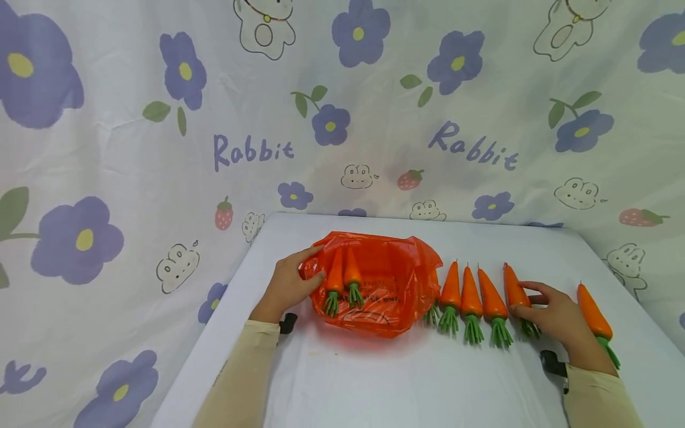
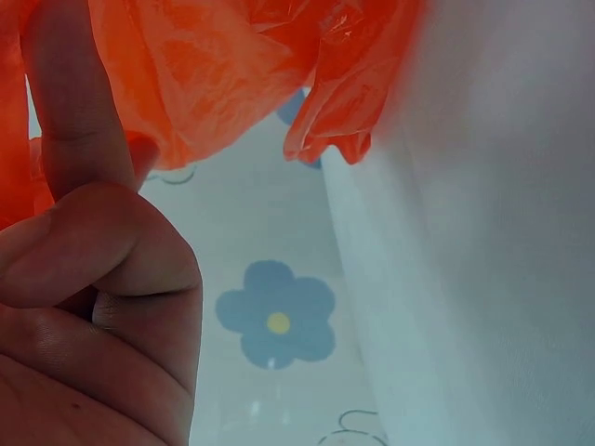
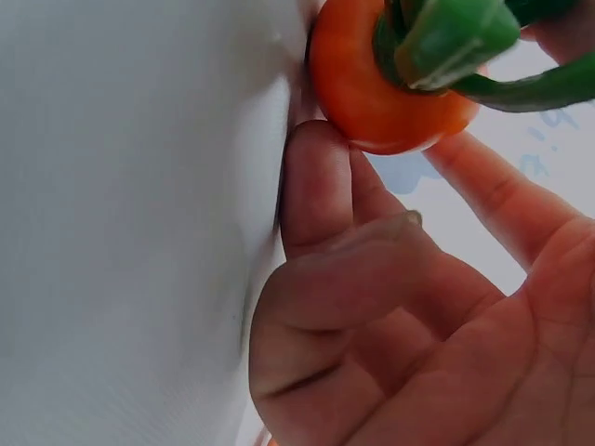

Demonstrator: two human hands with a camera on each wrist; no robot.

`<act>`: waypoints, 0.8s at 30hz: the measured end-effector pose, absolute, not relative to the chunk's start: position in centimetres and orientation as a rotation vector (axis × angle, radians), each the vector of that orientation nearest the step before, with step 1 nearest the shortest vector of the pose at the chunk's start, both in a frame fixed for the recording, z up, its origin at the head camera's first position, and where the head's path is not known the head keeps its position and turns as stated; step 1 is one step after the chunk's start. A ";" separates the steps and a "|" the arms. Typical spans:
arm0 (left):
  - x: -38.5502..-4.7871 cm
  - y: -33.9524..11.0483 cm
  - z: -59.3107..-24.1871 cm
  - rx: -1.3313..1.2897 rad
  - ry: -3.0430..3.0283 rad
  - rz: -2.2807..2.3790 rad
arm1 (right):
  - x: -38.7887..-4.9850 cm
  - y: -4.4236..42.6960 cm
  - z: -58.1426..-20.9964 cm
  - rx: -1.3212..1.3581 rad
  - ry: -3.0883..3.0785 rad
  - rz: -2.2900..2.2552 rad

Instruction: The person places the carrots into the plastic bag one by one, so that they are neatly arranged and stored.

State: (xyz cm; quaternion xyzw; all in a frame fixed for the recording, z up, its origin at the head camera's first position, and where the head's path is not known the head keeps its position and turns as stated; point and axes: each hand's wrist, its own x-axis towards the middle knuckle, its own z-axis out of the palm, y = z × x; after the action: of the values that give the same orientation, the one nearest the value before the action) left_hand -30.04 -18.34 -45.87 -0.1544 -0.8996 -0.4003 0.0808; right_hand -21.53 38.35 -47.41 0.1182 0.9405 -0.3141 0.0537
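Note:
A red plastic bag [image 1: 382, 255] lies on the white table with its mouth spread toward me. Inside its left part are two toy carrots, a left carrot [image 1: 335, 276] and a right carrot [image 1: 351, 270], both with green tops toward me. My left hand [image 1: 286, 286] grips the bag's left edge; the left wrist view shows bent fingers against the orange-red film [image 2: 214, 84]. To the right, my right hand [image 1: 559, 315] holds a carrot [image 1: 514, 285] low at the table between thumb and fingers. Its rounded orange end [image 3: 372, 102] and green stems fill the top of the right wrist view.
Between bag and right hand, several carrots stand in a row, among them a carrot [image 1: 451, 285] near the bag and a carrot [image 1: 491, 294]. The bag partly covers another. One more carrot [image 1: 594, 312] lies beyond my right hand. A patterned curtain [image 1: 374, 119] hangs behind the table [image 1: 428, 386].

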 end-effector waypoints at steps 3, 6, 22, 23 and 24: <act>-30.1 -18.4 -45.9 -0.466 -2.682 -1.194 | -21.5 38.4 -47.7 0.348 2.879 -0.941; -30.1 -18.4 -46.0 -0.483 -2.668 -1.193 | -21.5 38.5 -48.0 0.342 2.899 -0.939; -30.3 -18.4 -46.1 -0.506 -2.657 -1.185 | -21.6 39.1 -47.8 0.416 2.859 -1.018; -30.3 -18.4 -46.1 -0.504 -2.659 -1.185 | -21.6 39.1 -47.7 0.430 2.851 -1.026; -30.3 -18.4 -46.1 -0.508 -2.659 -1.188 | -21.5 39.1 -47.7 0.441 2.846 -1.034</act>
State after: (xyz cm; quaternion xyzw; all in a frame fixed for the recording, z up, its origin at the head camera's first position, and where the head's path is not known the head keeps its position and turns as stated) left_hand -30.31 -18.39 -46.10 -0.1710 -0.8957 -0.4000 0.0925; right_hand -21.52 39.11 -47.68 0.1440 0.9293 -0.3377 0.0409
